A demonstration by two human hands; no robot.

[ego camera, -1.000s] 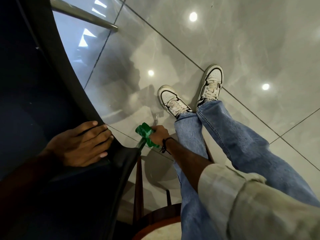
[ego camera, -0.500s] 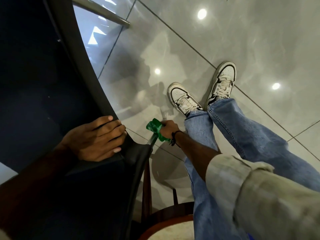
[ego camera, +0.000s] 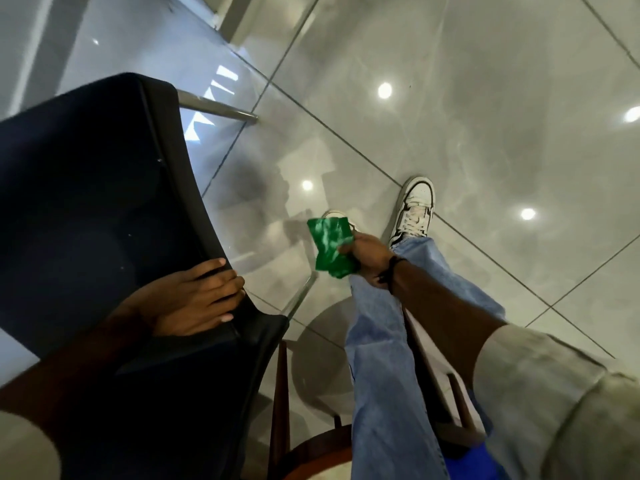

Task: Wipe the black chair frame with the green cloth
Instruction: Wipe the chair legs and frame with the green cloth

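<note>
Head view, only view.

Black chair [ego camera: 114,209] taken as landmark: fills the left of the picture, tilted, its curved edge running down toward the lower centre. Left hand [ego camera: 194,299] laid flat on that edge, fingers together and extended, pressing rather than gripping; nothing held in it. Right hand [ego camera: 370,261] well right of the chair, over the glossy tiled floor [ego camera: 485,98], closed around the green cloth [ego camera: 330,245]. Cloth bunched, its free end fanned out above the fingers, not touching the chair.

Step in hand, as judged: pause between wiping strokes, or repositioning; chair steadied, cloth clear of the frame. Next move likely calls for bringing the cloth across to the chair's edge or down to a leg, closing it around the member, and drawing along its length while the left hand holds the chair steady.

Hidden or unclear: chair legs mostly out of sight; a brown wooden upright [ego camera: 278,393] below the chair's lower corner, ownership uncertain. Metal bar [ego camera: 214,107] emerging behind the chair's top corner, far end only. Left shoe hidden behind the cloth; right shoe [ego camera: 414,211] plain. Motion blur at upper left. Dirt on the frame not discernible.
</note>
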